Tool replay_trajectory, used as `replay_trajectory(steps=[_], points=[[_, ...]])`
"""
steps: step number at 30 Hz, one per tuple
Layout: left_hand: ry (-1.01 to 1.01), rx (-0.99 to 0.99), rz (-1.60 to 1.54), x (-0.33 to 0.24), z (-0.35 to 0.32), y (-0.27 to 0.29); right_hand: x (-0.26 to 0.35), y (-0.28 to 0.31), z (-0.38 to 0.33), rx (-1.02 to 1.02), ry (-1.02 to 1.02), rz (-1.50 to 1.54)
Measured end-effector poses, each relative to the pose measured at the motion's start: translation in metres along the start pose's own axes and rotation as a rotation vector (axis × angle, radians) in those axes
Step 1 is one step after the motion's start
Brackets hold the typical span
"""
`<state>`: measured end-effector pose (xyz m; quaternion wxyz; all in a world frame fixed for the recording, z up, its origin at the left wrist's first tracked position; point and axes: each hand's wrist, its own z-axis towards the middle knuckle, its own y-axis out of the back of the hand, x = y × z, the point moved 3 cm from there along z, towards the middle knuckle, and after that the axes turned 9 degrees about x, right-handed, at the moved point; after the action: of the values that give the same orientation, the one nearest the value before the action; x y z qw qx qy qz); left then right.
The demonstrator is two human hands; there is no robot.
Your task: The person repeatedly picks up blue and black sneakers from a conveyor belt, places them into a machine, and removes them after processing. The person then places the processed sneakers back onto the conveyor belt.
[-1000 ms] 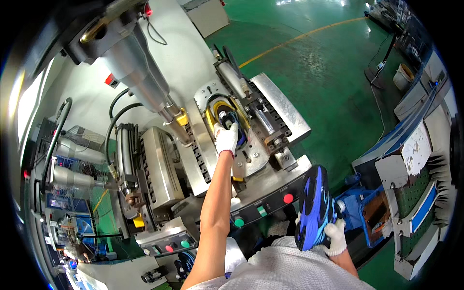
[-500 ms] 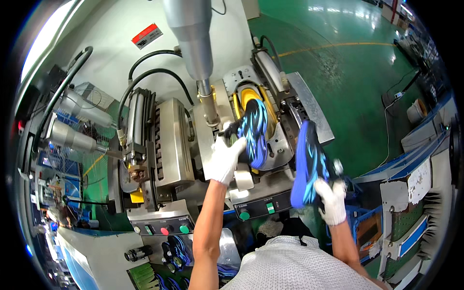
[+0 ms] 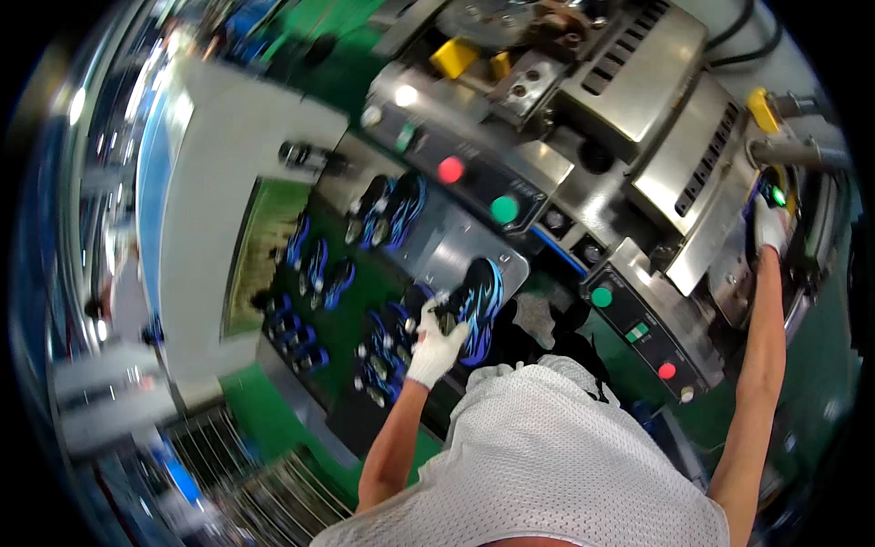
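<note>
A white-gloved left hand (image 3: 436, 345) closes its fingers around the top of a black shoe with blue flame markings (image 3: 474, 305), which lies at the near edge of a metal shelf (image 3: 447, 242) on the front of a machine. At the far right, the gloved right hand (image 3: 771, 223), arm fully stretched, rests against the machine's side by a lit green button (image 3: 777, 195); whether those fingers are spread or curled cannot be made out at this blurred rim.

More shoes of the same black-and-blue pattern lie in rows on a dark tray (image 3: 351, 310) just left of the held shoe, and another pair (image 3: 390, 211) sits further back on the shelf. Above the shelf, a control panel (image 3: 474, 178) carries a red button (image 3: 450, 170) and a green button (image 3: 504, 210). A second panel (image 3: 643, 333), angled toward the right arm, shows green and red buttons of its own. The person wears a white mesh shirt (image 3: 547, 465). Green floor shows at the lower left.
</note>
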<state>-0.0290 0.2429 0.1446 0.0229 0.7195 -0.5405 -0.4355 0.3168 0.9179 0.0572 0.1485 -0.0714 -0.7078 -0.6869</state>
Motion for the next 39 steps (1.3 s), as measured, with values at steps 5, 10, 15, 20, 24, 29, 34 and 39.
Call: replay_trajectory(steps=[5, 10, 15, 20, 24, 29, 34, 39], points=[[0.062, -0.396, 0.027, 0.124, 0.079, -0.059, -0.02, -0.004, 0.054, 0.055, 0.056, -0.066], [0.175, -0.402, -0.117, 0.155, 0.101, -0.089, 0.042, 0.032, -0.017, 0.007, 0.189, 0.003], [-0.158, -0.15, -0.271, 0.163, 0.034, -0.042, 0.236, 0.017, -0.364, 0.109, 0.678, 0.243], [-0.149, -0.042, -0.425, 0.204, -0.034, 0.017, 0.231, -0.085, -0.432, 0.198, 0.77, -0.655], [-0.179, -0.178, -0.492, 0.245, -0.036, 0.039, 0.247, -0.09, -0.455, 0.43, 0.874, -0.387], [-0.171, -0.132, -0.323, 0.272, 0.016, 0.006, 0.35, -0.129, -0.574, 0.983, 0.691, 0.072], [-0.08, -0.262, -0.103, 0.25, 0.075, -0.037, 0.327, -0.26, -0.626, 0.802, 0.521, 0.209], [-0.069, -0.294, -0.109, 0.251, 0.101, -0.013, 0.353, -0.229, -0.626, 0.961, 0.161, 0.106]])
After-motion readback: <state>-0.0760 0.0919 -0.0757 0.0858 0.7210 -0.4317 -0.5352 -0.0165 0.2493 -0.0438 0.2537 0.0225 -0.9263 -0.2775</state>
